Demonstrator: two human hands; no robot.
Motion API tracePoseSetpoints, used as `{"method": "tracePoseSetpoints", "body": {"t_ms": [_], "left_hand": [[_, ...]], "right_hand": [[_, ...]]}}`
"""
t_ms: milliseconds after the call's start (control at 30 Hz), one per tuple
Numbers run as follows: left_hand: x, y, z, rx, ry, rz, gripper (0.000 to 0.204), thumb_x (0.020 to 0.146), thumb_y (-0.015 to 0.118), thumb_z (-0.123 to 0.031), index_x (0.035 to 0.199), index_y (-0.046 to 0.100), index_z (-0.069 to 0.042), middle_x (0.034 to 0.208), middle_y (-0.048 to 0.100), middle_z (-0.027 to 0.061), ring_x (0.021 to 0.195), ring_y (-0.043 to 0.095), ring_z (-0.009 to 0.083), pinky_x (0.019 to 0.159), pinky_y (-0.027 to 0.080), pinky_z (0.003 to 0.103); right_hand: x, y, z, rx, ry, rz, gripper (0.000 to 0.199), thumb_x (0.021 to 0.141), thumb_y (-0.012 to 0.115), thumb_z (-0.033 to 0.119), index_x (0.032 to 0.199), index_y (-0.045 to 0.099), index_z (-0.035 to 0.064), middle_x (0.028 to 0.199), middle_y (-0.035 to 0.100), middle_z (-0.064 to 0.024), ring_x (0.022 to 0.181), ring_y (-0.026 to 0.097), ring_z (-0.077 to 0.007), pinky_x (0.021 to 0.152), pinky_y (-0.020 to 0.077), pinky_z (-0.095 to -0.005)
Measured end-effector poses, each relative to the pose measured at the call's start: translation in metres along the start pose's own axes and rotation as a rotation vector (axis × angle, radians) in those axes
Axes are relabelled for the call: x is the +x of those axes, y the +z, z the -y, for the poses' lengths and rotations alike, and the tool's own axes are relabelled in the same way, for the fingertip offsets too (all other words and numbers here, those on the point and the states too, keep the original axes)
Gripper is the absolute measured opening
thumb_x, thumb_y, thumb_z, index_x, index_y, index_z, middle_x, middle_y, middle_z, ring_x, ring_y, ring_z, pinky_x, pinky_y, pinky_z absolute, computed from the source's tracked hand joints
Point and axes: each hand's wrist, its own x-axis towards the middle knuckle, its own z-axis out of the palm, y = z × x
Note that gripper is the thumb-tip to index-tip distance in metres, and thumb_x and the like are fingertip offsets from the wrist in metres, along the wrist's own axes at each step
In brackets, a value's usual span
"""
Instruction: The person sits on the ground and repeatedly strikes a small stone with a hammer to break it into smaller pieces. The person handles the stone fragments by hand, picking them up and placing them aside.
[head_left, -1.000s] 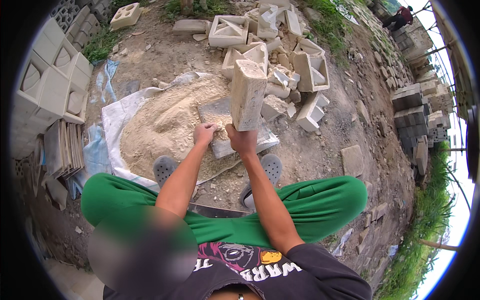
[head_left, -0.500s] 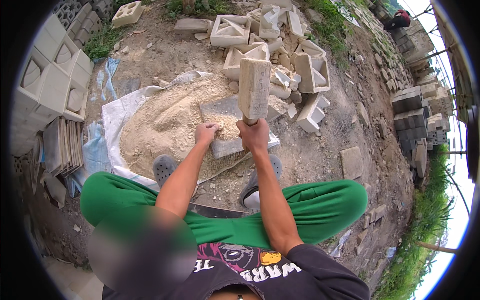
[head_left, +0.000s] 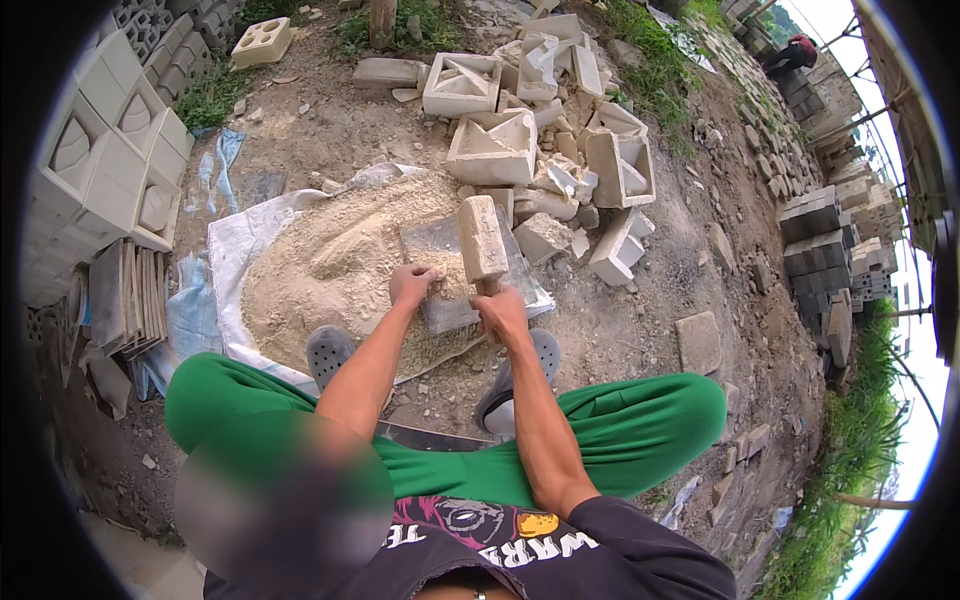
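Observation:
My right hand [head_left: 502, 314] is closed round the handle of a wooden mallet [head_left: 482, 240]. Its blocky, dust-coated head stands over a flat grey slab [head_left: 455, 314]. Pale crushed crumbs [head_left: 447, 270] lie on this slab. At the slab's left part, my left hand [head_left: 411, 286] has its fingers drawn together low over the crumbs; what they hold is too small and too hidden to make out. A heap of pale crushed powder [head_left: 320, 265] spreads to the left on a white woven sack [head_left: 228, 290].
Broken pale hollow blocks [head_left: 492, 148] are piled beyond the slab. Whole blocks [head_left: 105, 150] are stacked at the left, above thin upright boards [head_left: 130, 300]. Grey blocks [head_left: 815, 240] stand at the right. A person [head_left: 795, 54] is far off at the upper right.
The mallet has come down and slightly left, its head now lower and nearer the slab. My left hand stays at almost the same place, a little lower in view.

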Motion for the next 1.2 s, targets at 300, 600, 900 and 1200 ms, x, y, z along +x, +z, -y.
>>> {"method": "tracePoseSetpoints", "body": {"t_ms": [300,600,900,1200], "left_hand": [[-0.016,-0.003,-0.019,0.028,-0.002,-0.069,0.016,0.08,0.076,-0.017,0.091,0.078,-0.007,0.081,0.075,0.0066,0.069,0.069,0.0136,0.066,0.053,0.029],[-0.001,0.001,0.005,0.072,0.07,-0.091,0.019,0.078,0.08,-0.024,0.09,0.079,-0.01,0.082,0.076,0.0062,0.07,0.07,0.0166,0.068,0.053,0.032],[-0.012,-0.007,-0.002,0.056,-0.06,-0.018,0.025,0.081,0.079,-0.029,0.093,0.079,-0.007,0.081,0.075,0.0053,0.068,0.066,0.0132,0.065,0.05,0.029],[-0.006,-0.004,0.004,0.108,-0.019,-0.021,0.029,0.082,0.077,-0.035,0.098,0.078,-0.011,0.083,0.075,0.0067,0.072,0.069,0.0202,0.068,0.052,0.034]], "right_hand": [[-0.02,-0.01,0.066,0.021,-0.474,-0.262,0.022,0.073,0.073,0.018,0.081,0.067,-0.0017,0.07,0.068,-0.0183,0.065,0.07,-0.0309,0.06,0.052,-0.0385],[0.002,0.033,-0.039,-0.146,-0.056,-0.053,0.034,0.069,0.073,0.025,0.087,0.068,-0.0034,0.073,0.071,-0.015,0.065,0.069,-0.0281,0.065,0.0546,-0.0387],[-0.031,-0.025,0.1,0.035,-0.626,-0.284,0.032,0.072,0.073,0.019,0.096,0.066,-0.0009,0.074,0.069,-0.0157,0.067,0.068,-0.0327,0.063,0.0528,-0.04],[-0.001,0.042,-0.039,-0.187,-0.01,-0.033,0.031,0.069,0.072,0.021,0.082,0.069,-0.0069,0.067,0.068,-0.0159,0.062,0.071,-0.0255,0.061,0.0552,-0.0383]]}}
